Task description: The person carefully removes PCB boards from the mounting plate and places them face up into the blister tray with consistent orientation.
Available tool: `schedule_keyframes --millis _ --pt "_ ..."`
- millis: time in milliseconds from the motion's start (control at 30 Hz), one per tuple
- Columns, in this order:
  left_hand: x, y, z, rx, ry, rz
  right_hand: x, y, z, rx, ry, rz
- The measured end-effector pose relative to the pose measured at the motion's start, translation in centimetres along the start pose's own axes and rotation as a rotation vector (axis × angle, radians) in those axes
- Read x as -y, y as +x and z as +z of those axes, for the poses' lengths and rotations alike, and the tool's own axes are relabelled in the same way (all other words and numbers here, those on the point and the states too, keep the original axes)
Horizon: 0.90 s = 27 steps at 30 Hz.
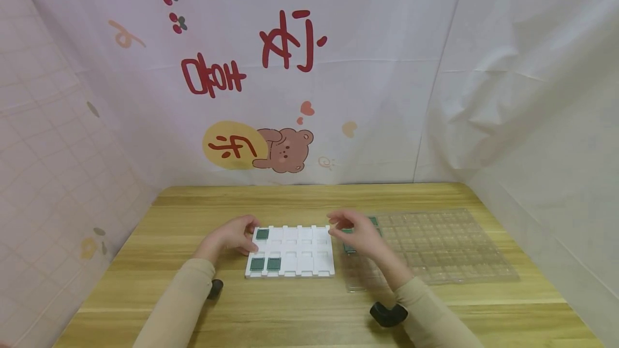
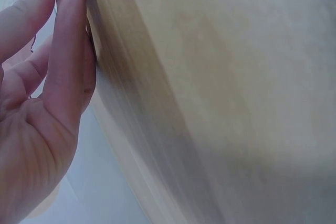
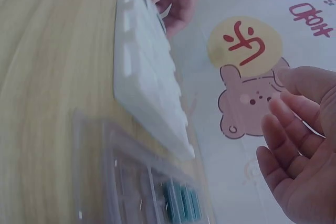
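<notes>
A white compartment tray [image 1: 298,255] lies mid-table, with small green circuit boards [image 1: 273,265] in three of its pockets: one in the back row, two in the front row, all at the left end. My left hand [image 1: 236,234] grips the tray's left edge between thumb and fingers; the left wrist view shows the fingers [image 2: 65,72] against that white edge. Over the gap between the trays hovers my right hand [image 1: 357,233], its fingers loosely bent and nothing visible in them. Beneath it, more green boards [image 1: 349,249] sit in the left part of a clear plastic tray [image 1: 435,246].
The clear tray spans the right side of the wooden table [image 1: 290,310]. Behind stands a white printed curtain [image 1: 377,122], which also hangs along both sides. Black bands [image 1: 388,314] are at both wrists.
</notes>
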<state>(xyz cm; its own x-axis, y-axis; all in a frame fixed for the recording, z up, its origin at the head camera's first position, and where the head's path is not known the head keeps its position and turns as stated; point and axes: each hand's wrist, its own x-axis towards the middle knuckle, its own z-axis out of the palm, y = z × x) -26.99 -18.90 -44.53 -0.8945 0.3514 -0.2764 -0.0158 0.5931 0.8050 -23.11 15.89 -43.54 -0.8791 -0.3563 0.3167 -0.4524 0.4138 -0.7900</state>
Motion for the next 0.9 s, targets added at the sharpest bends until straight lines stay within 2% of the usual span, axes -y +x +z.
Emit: schedule_keyframes --millis 333,600,900 --pt "-0.1 -0.1 0.0 0.000 -0.009 -0.002 1.4 0.7 2.2 0.067 0.131 0.056" --pt "-0.1 -0.1 0.0 0.000 0.001 -0.002 2.4 1.3 4.3 0.115 0.143 0.024" --pt "-0.1 0.0 0.0 -0.001 0.015 -0.005 2.3 1.8 6.8 0.143 0.129 0.009"
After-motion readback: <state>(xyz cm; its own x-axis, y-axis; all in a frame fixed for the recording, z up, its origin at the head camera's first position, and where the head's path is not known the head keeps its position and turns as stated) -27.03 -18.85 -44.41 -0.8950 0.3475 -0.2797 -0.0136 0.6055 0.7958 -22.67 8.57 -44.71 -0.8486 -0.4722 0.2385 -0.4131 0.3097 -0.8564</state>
